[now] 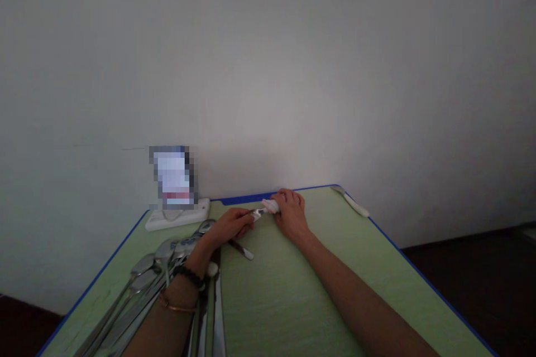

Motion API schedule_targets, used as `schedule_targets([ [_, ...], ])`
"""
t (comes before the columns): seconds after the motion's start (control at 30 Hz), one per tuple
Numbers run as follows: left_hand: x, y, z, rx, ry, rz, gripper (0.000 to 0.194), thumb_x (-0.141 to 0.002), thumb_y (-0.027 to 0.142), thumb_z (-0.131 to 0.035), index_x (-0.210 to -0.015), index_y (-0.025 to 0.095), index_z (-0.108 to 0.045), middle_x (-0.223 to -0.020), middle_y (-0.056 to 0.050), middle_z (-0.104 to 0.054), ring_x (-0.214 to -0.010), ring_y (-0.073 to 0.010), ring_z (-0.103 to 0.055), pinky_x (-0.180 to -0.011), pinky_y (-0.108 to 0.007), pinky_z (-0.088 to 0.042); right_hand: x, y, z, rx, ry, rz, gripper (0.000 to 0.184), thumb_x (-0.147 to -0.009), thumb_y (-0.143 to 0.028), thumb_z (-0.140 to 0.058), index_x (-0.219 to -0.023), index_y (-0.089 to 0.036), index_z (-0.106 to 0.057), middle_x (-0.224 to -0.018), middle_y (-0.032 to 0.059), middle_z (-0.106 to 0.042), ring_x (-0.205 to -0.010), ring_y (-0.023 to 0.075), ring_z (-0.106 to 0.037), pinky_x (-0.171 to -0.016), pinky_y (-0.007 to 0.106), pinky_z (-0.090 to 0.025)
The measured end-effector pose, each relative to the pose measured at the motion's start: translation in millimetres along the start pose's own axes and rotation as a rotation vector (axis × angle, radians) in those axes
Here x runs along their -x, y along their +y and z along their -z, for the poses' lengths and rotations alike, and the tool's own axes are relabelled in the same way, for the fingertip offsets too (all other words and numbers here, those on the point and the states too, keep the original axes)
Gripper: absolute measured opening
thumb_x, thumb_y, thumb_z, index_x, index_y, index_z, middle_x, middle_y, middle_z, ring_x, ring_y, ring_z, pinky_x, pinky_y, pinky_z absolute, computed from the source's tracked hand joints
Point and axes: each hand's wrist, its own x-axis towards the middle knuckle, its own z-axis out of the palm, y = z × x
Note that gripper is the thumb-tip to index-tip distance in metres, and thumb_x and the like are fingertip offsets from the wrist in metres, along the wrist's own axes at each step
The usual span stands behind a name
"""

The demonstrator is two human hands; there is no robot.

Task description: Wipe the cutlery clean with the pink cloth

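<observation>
White wad [271, 206], partly covered, gripped by right hand [290, 213]; left hand [232, 225] pinches metal utensil [259, 211], type indistinct.

The left forearm [165, 323] wears a dark, apparently beaded bracelet [189, 275]; a thin copper-coloured band [180, 308] sits higher up.

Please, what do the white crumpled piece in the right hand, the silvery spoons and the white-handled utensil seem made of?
White crumpled piece: perhaps cloth or paper, soft and matte, judging by its folds.
Silvery long-handled spoons: probably smooth steel, from their grey shine.
White-handled utensil: handle perhaps smooth plastic, being evenly pale; grey head likely metal.
</observation>
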Motion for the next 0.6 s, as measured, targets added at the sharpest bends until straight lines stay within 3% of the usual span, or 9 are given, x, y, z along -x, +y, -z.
schedule_targets([
  [0.6, 1.5, 0.7, -0.6, -0.05, -0.001, -0.015, 0.031, -0.078, 0.044, -0.048, -0.067, 0.016, -0.054, -0.046, 0.009, -0.039, -0.04, -0.0074, -0.034, -0.04, -0.02, -0.025, -0.7, 3.2, -3.0, -0.062, -0.027, -0.017, 0.039, -0.07, -0.011, -0.054, -0.108, -0.021, -0.057, -0.112, 0.0101, -0.053, -0.107, 0.0245, -0.04, -0.09, 0.036, -0.03],
])
